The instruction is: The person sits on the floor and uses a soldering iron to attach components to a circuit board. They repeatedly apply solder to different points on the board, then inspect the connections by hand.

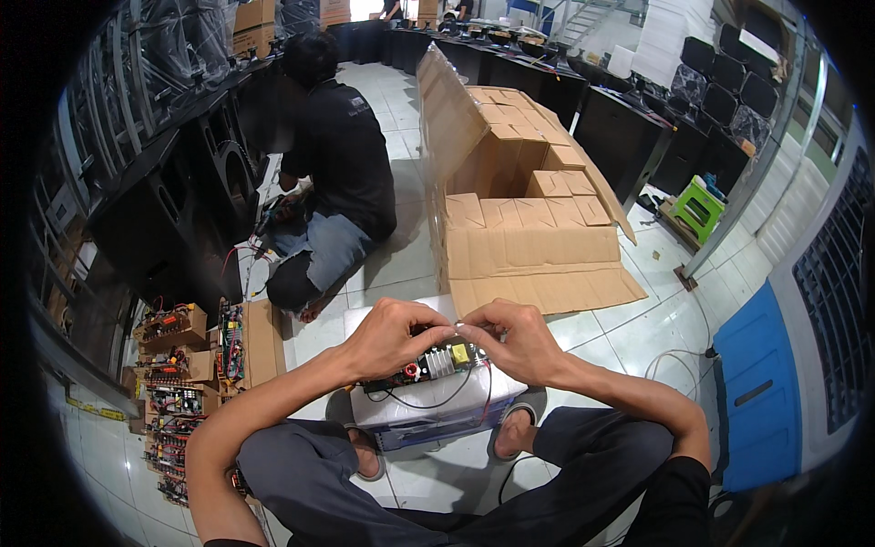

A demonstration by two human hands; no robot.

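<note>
Between my knees, a green circuit board (pixel 441 364) with silver heatsinks and a yellow transformer lies on a white foam block (pixel 428 408). My left hand (pixel 397 334) is closed in a pinch above the board's far edge. Opposite it, my right hand (pixel 516 339) pinches too, its fingertips meeting those of the left. Whatever sits between the fingertips is too small or hidden to name. Dark and red wires (pixel 488 383) hang from the board over the foam's near side. The hands cover part of the board. Under the foam shows a blue base (pixel 424 432).
Several more circuit boards (pixel 173 401) stand in cardboard on the left floor. Ahead, an opened carton (pixel 533 251) holds smaller boxes. A person in black (pixel 342 155) sits front left beside black speaker cabinets (pixel 150 219). A blue-and-grey unit (pixel 761 383) stands right, a green stool (pixel 698 208) farther off.
</note>
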